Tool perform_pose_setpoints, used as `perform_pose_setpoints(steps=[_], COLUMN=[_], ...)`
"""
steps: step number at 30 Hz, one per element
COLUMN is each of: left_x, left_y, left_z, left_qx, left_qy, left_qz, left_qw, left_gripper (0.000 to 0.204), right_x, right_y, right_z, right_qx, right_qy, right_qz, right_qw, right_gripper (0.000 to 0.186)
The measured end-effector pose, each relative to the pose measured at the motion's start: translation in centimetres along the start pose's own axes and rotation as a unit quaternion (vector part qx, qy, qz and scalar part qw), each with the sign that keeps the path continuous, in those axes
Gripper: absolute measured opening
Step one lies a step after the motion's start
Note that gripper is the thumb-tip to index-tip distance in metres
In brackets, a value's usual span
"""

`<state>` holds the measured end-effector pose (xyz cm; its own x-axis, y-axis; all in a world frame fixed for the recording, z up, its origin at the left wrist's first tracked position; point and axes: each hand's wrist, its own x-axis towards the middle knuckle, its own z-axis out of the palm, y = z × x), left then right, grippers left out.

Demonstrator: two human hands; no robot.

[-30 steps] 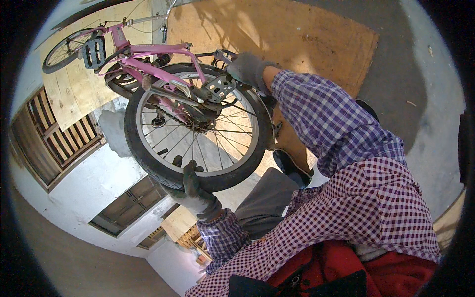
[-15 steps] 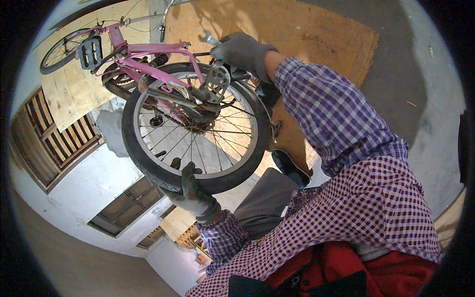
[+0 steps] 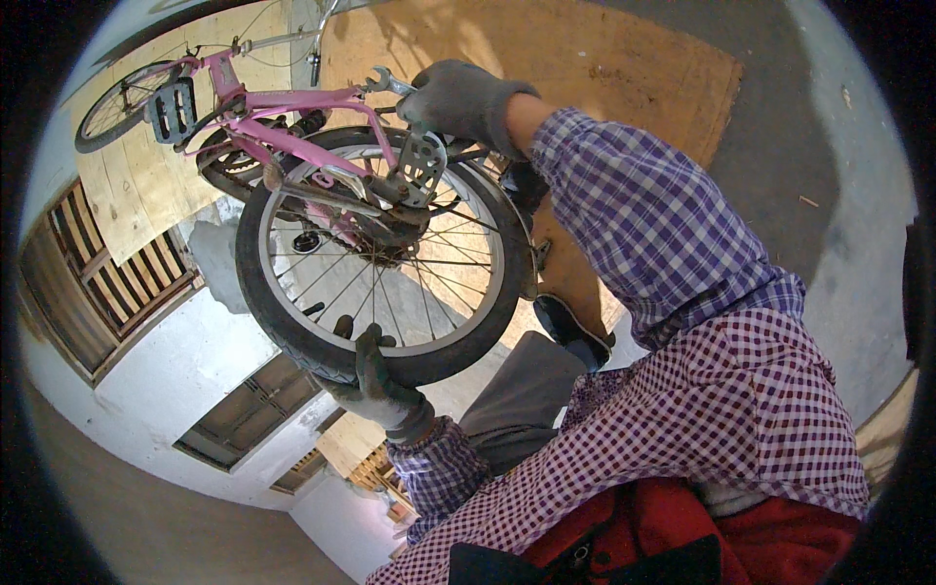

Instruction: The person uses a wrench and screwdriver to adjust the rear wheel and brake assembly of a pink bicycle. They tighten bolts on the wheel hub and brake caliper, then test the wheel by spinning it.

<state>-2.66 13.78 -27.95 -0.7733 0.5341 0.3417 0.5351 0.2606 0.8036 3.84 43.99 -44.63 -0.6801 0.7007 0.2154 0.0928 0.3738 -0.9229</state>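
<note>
The left hand [image 3: 385,398], in a grey glove, has its grip closed around the tyre and rim of the near wheel [image 3: 253,268] of a pink bicycle [image 3: 292,102]; fingertips show past the rim beside the spokes. The right hand [image 3: 463,102], gloved in grey too, has its grip closed on a metal wrench [image 3: 388,82], whose open end points out past the fingers toward the pink tubing. Just below that hand stands a perforated metal plate [image 3: 421,164], near the wheel's hub; whether the glove touches it cannot be told.

The near wheel appears in front of the lower left part of a brown board [image 3: 634,68] on the floor, and the right hand is above the board's left half, well apart from its right corner. The rest of the bicycle reaches away to the upper left, with a dark pedal [image 3: 174,112] and the far wheel [image 3: 102,139] in front of a pale board [image 3: 132,210], near that board's left edge. What bears the bicycle's weight is hidden. A dark shoe [image 3: 565,327] is at the brown board's lower end, beside the tyre.
</note>
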Motion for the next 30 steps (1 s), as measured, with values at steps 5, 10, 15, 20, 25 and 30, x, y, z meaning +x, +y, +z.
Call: perform_pose_setpoints(steps=[5, 10, 15, 20, 25, 30], left_x=[-0.1, 0.7, 1.9, 0.6, -0.4, 0.1], left_y=[0.2, 0.9, 0.4, 2.9, 3.2, 1.8], left_z=[1.3, 1.2, 0.2, -6.4, -13.4, -18.3], left_qx=[-0.012, -0.004, -0.013, -0.084, -0.061, -0.133], left_qy=[0.002, -0.018, 0.011, 0.041, -0.036, -0.088], left_qz=[0.008, 0.019, 0.012, 0.002, -0.052, 0.003], left_qw=[1.0, 1.0, 1.0, 0.996, 0.996, 0.987], left_gripper=[0.074, 0.079, 0.078, 0.083, 0.1, 0.099], right_x=[-0.4, 0.1, 0.4, -3.3, -6.6, -8.9], right_y=[0.2, -0.4, -3.2, -14.9, -28.9, -37.6], right_z=[-1.5, -1.6, -0.7, -2.2, -1.7, 1.0], right_qx=[0.113, 0.203, 0.242, 0.469, 0.31, 0.302], right_qy=[0.002, 0.069, 0.14, 0.119, 0.132, 0.107], right_qz=[0.152, 0.226, 0.183, 0.111, 0.13, 0.146], right_qw=[0.982, 0.95, 0.943, 0.868, 0.932, 0.936], right_gripper=[0.039, 0.043, 0.036, 0.028, 0.033, 0.029])
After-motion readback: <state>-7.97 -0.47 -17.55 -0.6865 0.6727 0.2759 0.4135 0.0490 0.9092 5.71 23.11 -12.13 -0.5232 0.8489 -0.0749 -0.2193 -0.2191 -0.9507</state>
